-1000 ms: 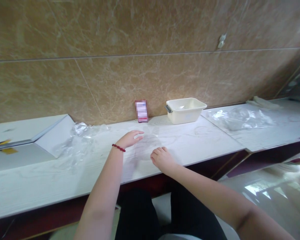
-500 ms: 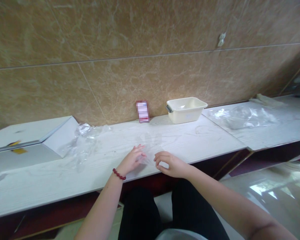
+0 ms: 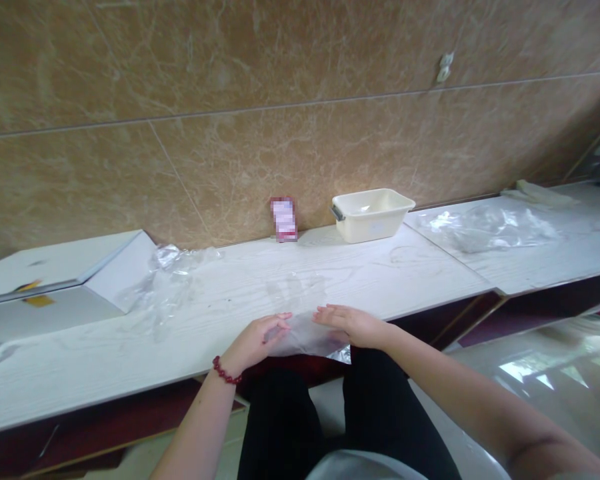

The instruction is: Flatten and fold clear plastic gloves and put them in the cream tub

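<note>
A clear plastic bag (image 3: 303,337) lies at the counter's front edge, its near end jutting over the edge above my lap. On its left side is my left hand (image 3: 261,339), thumb and fingers closed on the film. My right hand (image 3: 353,325) has the opposite side, fingers stretched over the film and the thumb lower down, partly behind it. The far part of the bag is nearly invisible against the white counter (image 3: 245,267).
A cream plastic bin (image 3: 373,225) and a small upright card (image 3: 284,220) stand by the wall. To the left are a white box (image 3: 95,280) and crumpled plastic film (image 3: 173,283). More clear film (image 3: 490,228) lies to the right, with a pale cloth-like item (image 3: 537,195) behind.
Both hands have come down toward the front edge. The bag's near end has been drawn toward me, over the edge. My right hand's fingers have gone from a curled pinch to straighter.
</note>
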`<state>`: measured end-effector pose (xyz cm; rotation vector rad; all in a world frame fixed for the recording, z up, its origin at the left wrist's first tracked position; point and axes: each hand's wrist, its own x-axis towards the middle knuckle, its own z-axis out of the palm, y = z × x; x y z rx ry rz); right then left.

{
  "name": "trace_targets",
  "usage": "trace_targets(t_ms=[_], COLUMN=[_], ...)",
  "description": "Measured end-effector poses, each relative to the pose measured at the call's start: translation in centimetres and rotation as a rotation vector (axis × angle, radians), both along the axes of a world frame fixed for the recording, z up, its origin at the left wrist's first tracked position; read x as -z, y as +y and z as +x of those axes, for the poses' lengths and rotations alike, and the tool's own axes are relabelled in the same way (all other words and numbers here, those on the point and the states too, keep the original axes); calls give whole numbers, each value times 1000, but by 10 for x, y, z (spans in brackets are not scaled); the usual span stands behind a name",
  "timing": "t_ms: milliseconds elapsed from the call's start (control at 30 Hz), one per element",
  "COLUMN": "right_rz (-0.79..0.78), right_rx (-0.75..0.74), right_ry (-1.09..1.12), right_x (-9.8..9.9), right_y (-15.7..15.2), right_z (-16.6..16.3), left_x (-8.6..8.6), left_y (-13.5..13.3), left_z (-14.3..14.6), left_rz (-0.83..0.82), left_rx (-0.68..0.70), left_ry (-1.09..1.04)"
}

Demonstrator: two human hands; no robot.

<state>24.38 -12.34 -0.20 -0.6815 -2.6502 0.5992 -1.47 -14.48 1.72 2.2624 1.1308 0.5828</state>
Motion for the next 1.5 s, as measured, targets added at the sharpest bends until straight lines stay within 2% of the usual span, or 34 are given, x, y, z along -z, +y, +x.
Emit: trace_targets(t_ms=[133, 200, 333, 400, 567, 667, 833, 1033, 1333, 1500], right_rz=[-52, -87, -108, -90, -98, -170, -265, -347, -248, -301], right_rx=[-6, 52, 324, 406, 719, 842, 893, 903, 917, 921], right_ry=[54, 62, 77, 142, 283, 264, 292, 336, 294, 298], right_x=[-6, -10, -15, -15, -5, 3, 12, 14, 20, 23], right_y=[-1, -2, 2, 8, 29, 41, 54, 59, 74, 80], right_z=[-1, -2, -11, -18, -31, -36, -44, -51, -49, -49], left_x=[-5, -5, 0, 5, 18, 23, 28, 37, 38, 41], left_y=[-5, -5, 6, 15, 38, 45, 52, 64, 79, 87], left_z=[-3, -4, -2, 0, 8, 13, 21, 24, 16, 12], left_rz=[-64, -87, -114, -122, -30, -79, -169, -169, -100, -102], left_rx=[4, -36, -215, -327, -617, -723, -812, -849, -801, -818], left_ry=[-42, -81, -149, -177, -263, -317, -503, -539, -348, -344])
